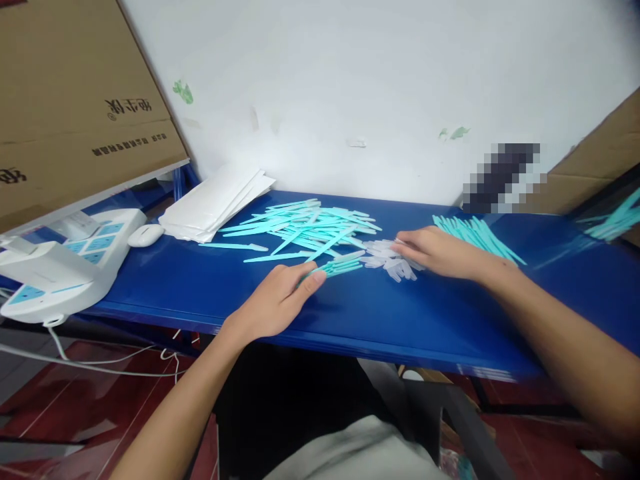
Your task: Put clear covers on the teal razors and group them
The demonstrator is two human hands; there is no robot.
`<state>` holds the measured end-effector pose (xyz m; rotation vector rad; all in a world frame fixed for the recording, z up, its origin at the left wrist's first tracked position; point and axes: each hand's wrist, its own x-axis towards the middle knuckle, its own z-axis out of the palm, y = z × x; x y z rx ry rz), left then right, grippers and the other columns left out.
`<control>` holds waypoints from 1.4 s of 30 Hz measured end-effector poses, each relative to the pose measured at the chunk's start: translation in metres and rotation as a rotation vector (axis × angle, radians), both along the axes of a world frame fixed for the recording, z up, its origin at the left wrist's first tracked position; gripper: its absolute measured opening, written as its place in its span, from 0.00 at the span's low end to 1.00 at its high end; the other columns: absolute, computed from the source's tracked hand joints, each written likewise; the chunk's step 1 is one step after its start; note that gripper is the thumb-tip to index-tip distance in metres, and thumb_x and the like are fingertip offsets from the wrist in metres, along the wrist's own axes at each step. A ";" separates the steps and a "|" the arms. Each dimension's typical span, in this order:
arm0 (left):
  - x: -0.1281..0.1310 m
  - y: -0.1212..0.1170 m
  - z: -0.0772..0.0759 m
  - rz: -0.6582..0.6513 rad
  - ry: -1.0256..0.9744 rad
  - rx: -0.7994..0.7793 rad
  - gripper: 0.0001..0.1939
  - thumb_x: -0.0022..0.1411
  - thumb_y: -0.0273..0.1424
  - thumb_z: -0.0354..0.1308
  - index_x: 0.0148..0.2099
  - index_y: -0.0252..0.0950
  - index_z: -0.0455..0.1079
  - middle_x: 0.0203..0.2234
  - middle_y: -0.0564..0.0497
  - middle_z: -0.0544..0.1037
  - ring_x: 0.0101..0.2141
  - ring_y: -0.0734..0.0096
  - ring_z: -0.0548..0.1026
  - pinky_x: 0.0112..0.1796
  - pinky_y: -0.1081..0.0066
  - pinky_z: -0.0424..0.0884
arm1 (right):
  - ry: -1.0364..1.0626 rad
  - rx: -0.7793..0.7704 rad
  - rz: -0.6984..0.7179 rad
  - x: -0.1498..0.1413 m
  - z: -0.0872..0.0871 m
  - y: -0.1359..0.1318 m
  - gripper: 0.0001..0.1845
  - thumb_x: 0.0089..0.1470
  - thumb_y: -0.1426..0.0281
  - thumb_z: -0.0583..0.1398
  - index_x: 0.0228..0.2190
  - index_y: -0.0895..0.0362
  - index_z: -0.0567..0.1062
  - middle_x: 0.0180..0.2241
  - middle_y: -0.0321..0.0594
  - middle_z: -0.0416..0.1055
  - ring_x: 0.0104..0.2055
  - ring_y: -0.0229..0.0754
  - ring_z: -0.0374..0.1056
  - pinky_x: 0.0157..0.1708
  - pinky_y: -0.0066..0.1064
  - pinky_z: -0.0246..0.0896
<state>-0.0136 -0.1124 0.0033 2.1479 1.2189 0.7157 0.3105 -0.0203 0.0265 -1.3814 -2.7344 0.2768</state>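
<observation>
My left hand (pixel 280 293) is closed around a small bunch of turquoise sticks with pale tips (pixel 343 265), which point right, just above the blue table. My right hand (pixel 435 250) is over a small heap of translucent plastic caps (pixel 397 267), thumb and fingers pinched together at its right side. Whatever lies between those fingertips is hidden. Behind my left hand spreads a loose pile of turquoise sticks (pixel 310 227), lying in many directions. Beyond my right wrist, more sticks lie side by side in a neater row (pixel 475 237).
White paper sheets or envelopes (pixel 215 200) lie at the back left. Beside them are a white rounded case (pixel 146 235) and a power strip (pixel 105 247) with plugged-in adapters. A large cardboard box (pixel 80 100) stands left. The blue table (pixel 200 287) meets a white wall (pixel 350 87).
</observation>
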 end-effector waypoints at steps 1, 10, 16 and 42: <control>0.001 0.000 0.000 -0.008 0.048 0.002 0.24 0.75 0.48 0.42 0.31 0.38 0.57 0.21 0.58 0.58 0.22 0.74 0.56 0.28 0.69 0.52 | -0.011 -0.009 -0.012 0.001 -0.001 0.001 0.25 0.67 0.50 0.46 0.28 0.54 0.64 0.22 0.36 0.65 0.22 0.39 0.58 0.27 0.33 0.48; 0.008 -0.001 -0.002 -0.056 0.413 0.145 0.22 0.76 0.48 0.38 0.37 0.39 0.62 0.24 0.55 0.68 0.24 0.68 0.65 0.29 0.68 0.51 | 0.220 0.023 0.032 -0.014 0.006 -0.016 0.26 0.67 0.51 0.48 0.44 0.56 0.75 0.33 0.42 0.77 0.31 0.43 0.69 0.33 0.33 0.56; 0.008 -0.001 -0.002 -0.052 0.471 0.133 0.23 0.76 0.48 0.36 0.39 0.40 0.63 0.25 0.54 0.71 0.26 0.65 0.68 0.30 0.68 0.52 | 0.288 -0.138 0.333 -0.043 0.004 -0.043 0.20 0.69 0.56 0.51 0.39 0.55 0.75 0.36 0.41 0.75 0.35 0.40 0.68 0.36 0.32 0.58; 0.087 0.015 0.006 0.223 -0.703 0.178 0.20 0.75 0.47 0.44 0.42 0.39 0.68 0.41 0.48 0.71 0.45 0.67 0.71 0.50 0.66 0.68 | 0.594 0.007 0.255 -0.060 0.006 -0.056 0.19 0.66 0.55 0.54 0.43 0.57 0.74 0.30 0.37 0.73 0.30 0.38 0.65 0.32 0.30 0.57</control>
